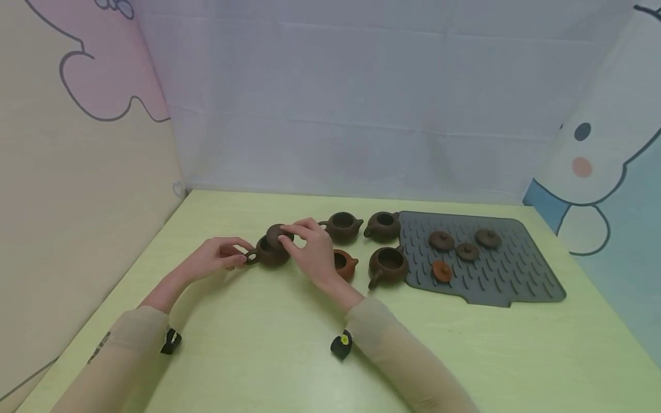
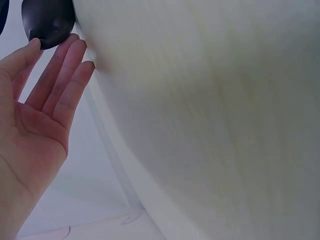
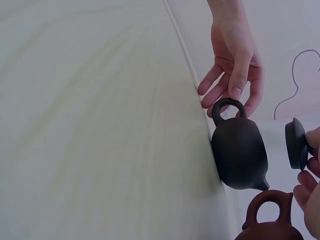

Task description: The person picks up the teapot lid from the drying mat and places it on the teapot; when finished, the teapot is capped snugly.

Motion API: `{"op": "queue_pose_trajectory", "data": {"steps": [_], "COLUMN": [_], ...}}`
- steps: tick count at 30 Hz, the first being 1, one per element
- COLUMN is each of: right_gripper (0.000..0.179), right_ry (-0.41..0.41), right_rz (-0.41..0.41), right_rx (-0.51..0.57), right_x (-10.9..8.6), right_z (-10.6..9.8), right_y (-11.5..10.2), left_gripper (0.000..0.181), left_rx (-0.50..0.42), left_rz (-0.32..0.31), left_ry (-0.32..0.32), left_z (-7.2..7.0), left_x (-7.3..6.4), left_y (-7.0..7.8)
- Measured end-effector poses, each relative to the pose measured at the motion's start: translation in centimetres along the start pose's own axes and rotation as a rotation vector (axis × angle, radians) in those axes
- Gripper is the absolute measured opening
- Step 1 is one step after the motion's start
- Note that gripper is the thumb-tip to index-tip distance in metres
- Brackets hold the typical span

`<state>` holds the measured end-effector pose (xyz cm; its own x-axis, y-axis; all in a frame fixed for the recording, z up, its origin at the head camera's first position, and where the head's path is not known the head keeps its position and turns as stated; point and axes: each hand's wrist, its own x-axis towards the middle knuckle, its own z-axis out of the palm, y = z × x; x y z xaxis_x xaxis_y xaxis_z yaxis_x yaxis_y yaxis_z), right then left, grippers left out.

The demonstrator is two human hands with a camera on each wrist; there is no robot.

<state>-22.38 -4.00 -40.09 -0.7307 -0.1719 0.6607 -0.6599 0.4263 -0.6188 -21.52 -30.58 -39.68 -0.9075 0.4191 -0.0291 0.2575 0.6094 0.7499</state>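
Observation:
My left hand (image 1: 222, 255) pinches the loop handle of a dark brown clay teapot (image 1: 271, 257) that stands on the table with its top uncovered. In the right wrist view the thumb of that hand (image 3: 237, 55) lies on the handle of the teapot (image 3: 240, 152). Between thumb and fingertips, my right hand (image 1: 316, 249) holds a dark round lid (image 1: 276, 235) by its knob. The right wrist view has this lid (image 3: 296, 144) apart from the teapot, tilted on edge in that camera's picture. Only part of the teapot (image 2: 47, 22) enters the left wrist view.
Right of my hands stand a reddish teapot (image 1: 345, 265), partly hidden, and several dark lidless teapots (image 1: 388, 267). A grey ribbed mat (image 1: 516, 281) lies at the right, bearing dark lids (image 1: 488, 238) and a reddish lid (image 1: 441, 271). A white curtain (image 1: 335, 115) hangs behind the table.

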Motion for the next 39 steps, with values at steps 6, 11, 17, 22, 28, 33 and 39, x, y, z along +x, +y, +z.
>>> {"op": "queue_pose_trajectory", "data": {"steps": [6,11,17,22,28,33,39], "right_gripper": [0.022,0.024,0.025,0.024,0.023,0.023,0.022], "right_ry": [-0.053,-0.12,-0.175,-0.216,-0.271,-0.323,-0.35], "right_rz": [0.042,0.084,0.12,0.135,0.158,0.182,0.183], "right_rx": [-0.078,-0.125,-0.154,-0.174,-0.231,-0.269,-0.289], "right_x": [0.5,1.1,1.6,1.8,1.9,1.9,2.1], "right_z": [0.6,0.7,1.0,1.4,1.7,1.9,2.0], "right_y": [-0.2,-0.6,-0.7,-0.5,-0.3,-0.3,-0.5], "left_gripper": [0.026,0.027,0.026,0.026,0.026,0.026,0.026], "left_rx": [0.005,0.003,0.001,-0.01,-0.009,-0.002,-0.002], "left_rz": [0.005,0.006,0.008,0.007,0.01,0.004,0.002], "left_ry": [-0.006,-0.005,-0.006,-0.008,-0.007,-0.007,-0.004], "left_z": [0.0,0.0,0.0,0.0,0.0,0.0,0.1], "left_x": [0.1,0.2,0.2,0.2,0.2,0.2,0.2], "left_y": [-0.2,-0.5,-0.4,-0.4,-0.5,-0.5,-0.5]}}
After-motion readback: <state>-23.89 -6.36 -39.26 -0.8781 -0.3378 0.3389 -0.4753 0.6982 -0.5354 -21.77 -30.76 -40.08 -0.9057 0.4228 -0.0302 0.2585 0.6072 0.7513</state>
